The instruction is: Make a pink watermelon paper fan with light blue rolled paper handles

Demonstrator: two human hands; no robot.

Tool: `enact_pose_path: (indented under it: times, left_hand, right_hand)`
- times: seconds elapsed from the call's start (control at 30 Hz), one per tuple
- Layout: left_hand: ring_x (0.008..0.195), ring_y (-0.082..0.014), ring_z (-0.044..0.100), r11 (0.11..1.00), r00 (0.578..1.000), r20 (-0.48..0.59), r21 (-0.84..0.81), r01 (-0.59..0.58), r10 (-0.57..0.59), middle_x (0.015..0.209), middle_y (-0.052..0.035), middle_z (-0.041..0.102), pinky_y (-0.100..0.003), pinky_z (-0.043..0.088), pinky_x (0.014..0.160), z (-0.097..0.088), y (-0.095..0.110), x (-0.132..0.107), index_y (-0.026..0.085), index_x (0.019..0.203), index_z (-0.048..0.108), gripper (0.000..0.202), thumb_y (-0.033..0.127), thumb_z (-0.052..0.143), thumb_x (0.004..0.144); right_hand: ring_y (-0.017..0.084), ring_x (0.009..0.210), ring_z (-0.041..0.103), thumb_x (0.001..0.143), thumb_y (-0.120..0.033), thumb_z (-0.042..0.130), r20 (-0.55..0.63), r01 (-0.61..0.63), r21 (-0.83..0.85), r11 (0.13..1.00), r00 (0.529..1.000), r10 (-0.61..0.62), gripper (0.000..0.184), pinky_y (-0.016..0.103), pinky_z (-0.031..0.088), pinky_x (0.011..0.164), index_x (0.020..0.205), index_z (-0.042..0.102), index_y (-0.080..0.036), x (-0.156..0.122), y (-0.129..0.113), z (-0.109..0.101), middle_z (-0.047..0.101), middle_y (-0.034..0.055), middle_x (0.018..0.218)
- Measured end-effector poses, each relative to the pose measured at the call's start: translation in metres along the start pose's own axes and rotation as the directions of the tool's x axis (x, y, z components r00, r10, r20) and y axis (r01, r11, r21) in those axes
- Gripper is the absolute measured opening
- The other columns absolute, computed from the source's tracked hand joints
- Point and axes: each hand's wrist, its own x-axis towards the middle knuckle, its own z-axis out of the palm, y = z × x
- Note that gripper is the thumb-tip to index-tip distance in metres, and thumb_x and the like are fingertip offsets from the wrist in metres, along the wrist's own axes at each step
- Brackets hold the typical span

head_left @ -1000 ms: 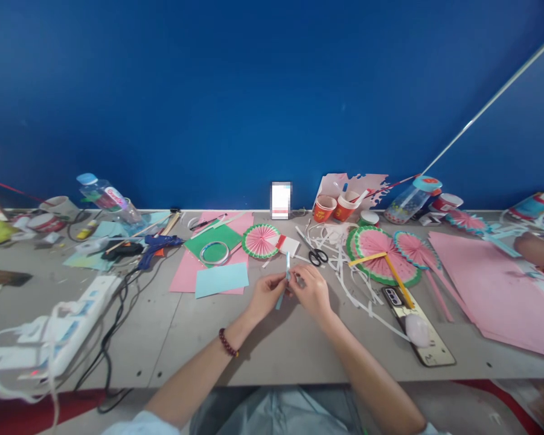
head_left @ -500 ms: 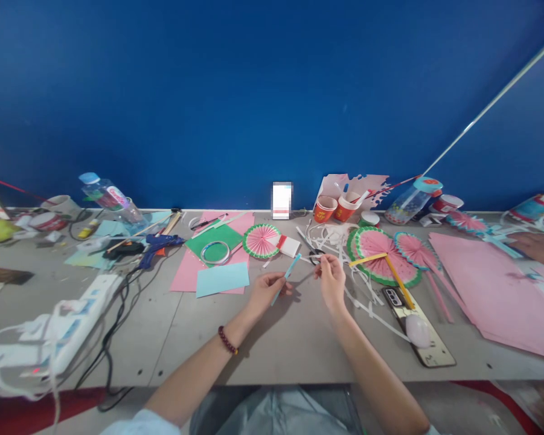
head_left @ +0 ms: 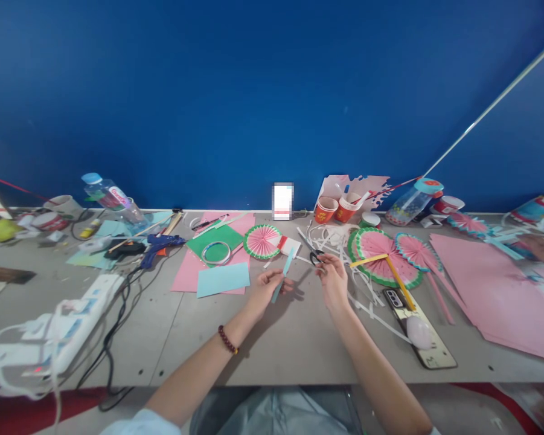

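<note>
My left hand [head_left: 269, 285] pinches a narrow light blue paper strip [head_left: 284, 272], which points up and away. My right hand [head_left: 334, 275] has its fingers closed on the black handle of a pair of scissors [head_left: 316, 257]. Part of the scissors is hidden by the fingers and white strips. Between and beyond the hands lies a round pleated watermelon paper fan [head_left: 261, 241], with a white piece and red band [head_left: 290, 244] at its side. A light blue paper sheet [head_left: 223, 280] rests left of my left hand.
Tangled white paper strips [head_left: 332, 235] and larger watermelon fans [head_left: 366, 241] lie to the right. Nearby are a phone [head_left: 439, 356], pink sheets [head_left: 493, 296] and red paper cups [head_left: 326, 209]. Leftward are a glue gun [head_left: 156, 248], a power strip [head_left: 88, 308] and a bottle [head_left: 115, 199].
My right hand has let go of a thin whitish piece near its fingertips and taken hold of the scissors. The blue strip in my left hand has turned more upright.
</note>
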Motion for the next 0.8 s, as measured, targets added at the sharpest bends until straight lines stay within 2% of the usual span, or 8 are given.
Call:
enact_pose_path:
  times: [0.07,0.17,0.3,0.4,0.5,0.6,0.67,0.8]
  left_hand:
    - [0.061,-0.0179,0.067,1.0,1.0,0.029,0.003,0.004,-0.004,0.075,-0.0094,0.073,-0.027,0.049,0.059,0.001,0.0,-0.001,0.013,0.087,0.061,0.042,0.045,0.075,0.064]
    - [0.063,-0.0174,0.067,1.0,0.998,0.065,0.007,0.0,-0.001,0.074,-0.0081,0.073,-0.027,0.049,0.06,0.003,-0.002,-0.002,0.013,0.089,0.06,0.044,0.047,0.074,0.064]
    - [0.064,-0.0181,0.067,0.998,0.996,0.08,0.058,-0.04,0.035,0.069,-0.0071,0.071,-0.026,0.048,0.057,0.005,-0.006,0.0,0.013,0.087,0.061,0.047,0.05,0.075,0.062]
    - [0.066,-0.0183,0.065,0.981,0.988,0.106,0.15,-0.125,0.109,0.073,-0.0084,0.071,-0.026,0.047,0.057,0.004,-0.006,0.002,0.013,0.087,0.063,0.044,0.052,0.069,0.068]
    - [0.069,-0.018,0.064,0.885,0.972,0.097,0.402,-0.234,0.213,0.079,-0.0081,0.069,-0.026,0.045,0.056,-0.005,0.001,0.008,0.015,0.094,0.064,0.035,0.047,0.058,0.08]
    - [0.075,-0.0173,0.061,0.611,0.925,0.133,0.716,-0.338,0.356,0.087,-0.0063,0.066,-0.027,0.046,0.062,-0.019,0.013,0.017,0.018,0.1,0.062,0.024,0.033,0.055,0.083]
    - [0.082,-0.0189,0.059,0.331,0.87,0.181,0.874,-0.356,0.459,0.094,-0.0067,0.063,-0.029,0.046,0.069,-0.026,0.02,0.025,0.019,0.103,0.06,0.024,0.028,0.057,0.082]
    - [0.095,-0.0251,0.054,-0.188,0.785,0.345,0.938,-0.29,0.514,0.1,-0.0104,0.059,-0.036,0.043,0.078,-0.032,0.024,0.044,0.018,0.101,0.061,0.019,0.02,0.056,0.082]
  right_hand:
    - [0.013,0.066,0.058,0.068,-0.036,0.066,0.183,-0.004,-0.106,0.994,0.983,0.023,0.023,0.023,0.047,0.054,0.082,0.062,-0.019,-0.007,0.001,0.004,0.065,0.0028,0.081]
    - [0.014,0.063,0.059,0.068,-0.043,0.069,0.417,-0.035,-0.25,0.968,0.898,0.14,0.029,0.025,0.048,0.054,0.078,0.067,-0.016,-0.02,0.004,0.012,0.066,0.0035,0.074]
    - [0.012,0.05,0.054,0.06,-0.043,0.076,0.411,-0.142,-0.239,0.961,0.882,0.233,0.031,0.026,0.047,0.051,0.072,0.067,-0.016,-0.031,0.009,0.019,0.063,-0.0006,0.06]
    - [0.012,0.052,0.057,0.063,-0.042,0.075,0.389,-0.118,-0.191,0.974,0.902,0.185,0.028,0.026,0.048,0.054,0.071,0.067,-0.016,-0.028,0.009,0.017,0.065,0.0005,0.063]
    - [0.013,0.057,0.06,0.064,-0.043,0.073,0.316,-0.063,-0.142,0.988,0.943,0.106,0.028,0.026,0.049,0.058,0.072,0.067,-0.017,-0.021,0.006,0.013,0.068,0.0018,0.068]
    - [0.014,0.057,0.061,0.062,-0.043,0.074,0.25,-0.061,-0.134,0.989,0.964,0.093,0.032,0.026,0.049,0.056,0.077,0.067,-0.017,-0.016,0.002,0.011,0.067,0.0019,0.064]
    - [0.014,0.053,0.06,0.061,-0.044,0.074,0.245,-0.066,-0.162,0.985,0.964,0.105,0.035,0.026,0.049,0.053,0.079,0.067,-0.016,-0.016,0.001,0.012,0.066,0.0017,0.059]
    - [0.013,0.045,0.056,0.064,-0.046,0.071,0.285,-0.047,-0.243,0.969,0.951,0.118,0.039,0.025,0.046,0.045,0.086,0.067,-0.015,-0.018,0.005,0.012,0.064,0.0014,0.056]
